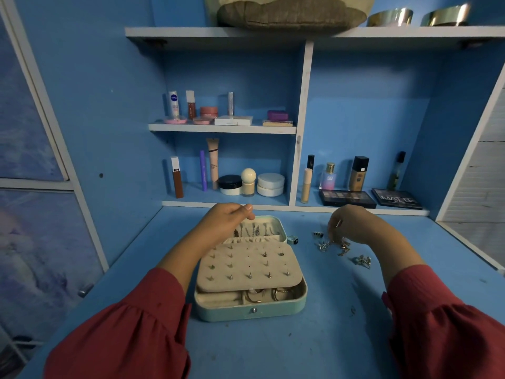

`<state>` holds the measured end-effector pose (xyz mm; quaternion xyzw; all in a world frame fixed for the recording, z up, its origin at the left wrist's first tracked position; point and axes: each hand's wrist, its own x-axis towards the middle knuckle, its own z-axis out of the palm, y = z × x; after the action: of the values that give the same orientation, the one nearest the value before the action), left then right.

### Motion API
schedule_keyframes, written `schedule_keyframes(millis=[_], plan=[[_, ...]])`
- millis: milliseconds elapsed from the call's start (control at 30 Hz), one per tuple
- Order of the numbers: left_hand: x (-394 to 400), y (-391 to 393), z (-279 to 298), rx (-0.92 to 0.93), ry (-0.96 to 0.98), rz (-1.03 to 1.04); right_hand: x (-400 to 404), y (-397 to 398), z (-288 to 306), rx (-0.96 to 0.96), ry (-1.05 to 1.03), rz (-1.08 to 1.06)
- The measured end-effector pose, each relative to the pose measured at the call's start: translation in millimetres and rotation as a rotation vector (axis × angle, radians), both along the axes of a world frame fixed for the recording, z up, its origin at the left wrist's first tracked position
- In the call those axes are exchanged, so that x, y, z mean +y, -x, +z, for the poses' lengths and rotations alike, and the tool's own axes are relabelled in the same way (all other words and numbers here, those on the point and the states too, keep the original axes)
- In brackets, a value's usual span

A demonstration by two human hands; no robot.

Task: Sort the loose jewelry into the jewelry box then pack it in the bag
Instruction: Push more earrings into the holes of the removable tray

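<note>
1. The right hand (pixel 348 224) pinched a small piece above the scattered pile of loose metal jewelry (pixel 340 246), on the blue tabletop (pixel 246 348) right of the box.
2. The left hand (pixel 228 217) was curled at the far rim of the open mint-green jewelry box (pixel 250 310); what its grip held, I cannot tell.
3. A good next move would lift one piece clear, untangled.

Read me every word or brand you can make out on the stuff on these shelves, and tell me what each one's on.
"NIVEA": on the white tube, upper small shelf.
"SB": on the pink-blue perfume bottle.
"MATTE": on the right-hand dark palette.
Other print, on the brown tube and the left palette, is too small to read.
</note>
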<state>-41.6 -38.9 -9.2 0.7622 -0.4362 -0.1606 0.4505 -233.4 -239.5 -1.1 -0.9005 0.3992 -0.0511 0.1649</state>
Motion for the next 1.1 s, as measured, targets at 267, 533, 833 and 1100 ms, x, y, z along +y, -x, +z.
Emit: schedule_keyframes(millis=[267,533,833,1100], plan=[[1,1,1,0.017,0.005,-0.010,-2,-2,0,-0.307,-0.191,-0.043],[-1,-1,4,0.180,0.091,-0.043,11,-6,15,-0.897,-0.504,-0.086],[-3,7,11,0.603,0.197,-0.175,50,-37,38,-1.060,-0.627,0.041],[-5,17,13,0.691,0.255,-0.209,83,-63,49,-1.034,-0.557,0.151]])
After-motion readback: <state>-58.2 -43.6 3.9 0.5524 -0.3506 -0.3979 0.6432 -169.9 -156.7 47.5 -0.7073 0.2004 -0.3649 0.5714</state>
